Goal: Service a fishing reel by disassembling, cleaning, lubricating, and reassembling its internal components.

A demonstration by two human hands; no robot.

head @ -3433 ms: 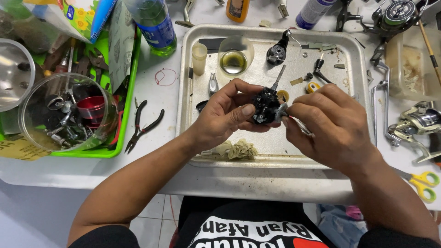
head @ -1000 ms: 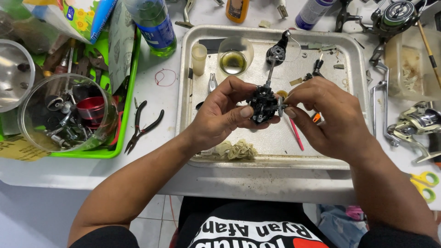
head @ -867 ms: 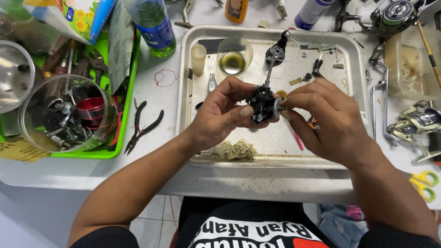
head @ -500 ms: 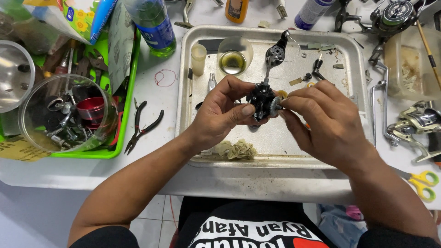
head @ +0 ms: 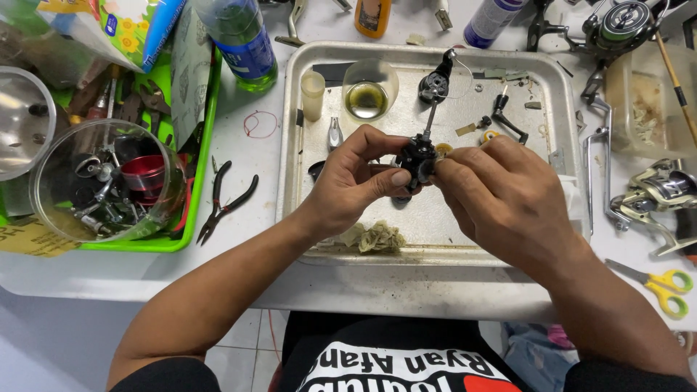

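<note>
Green bin with clear tub far left of metal tray; black pliers just left of tray. Over tray centre, I see left hand pinching small black reel part, thumb and fingers clamped. Right hand touches same part, fingertips closed on it. Yellow scissors right of tray.

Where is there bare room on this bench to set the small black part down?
Bare patches: the tray floor at its near right, beyond the crumpled rag and under the right hand; and the white tabletop between the pliers and the tray's left rim. The tray's far half is crowded with small parts, and the green bin is full.
</note>
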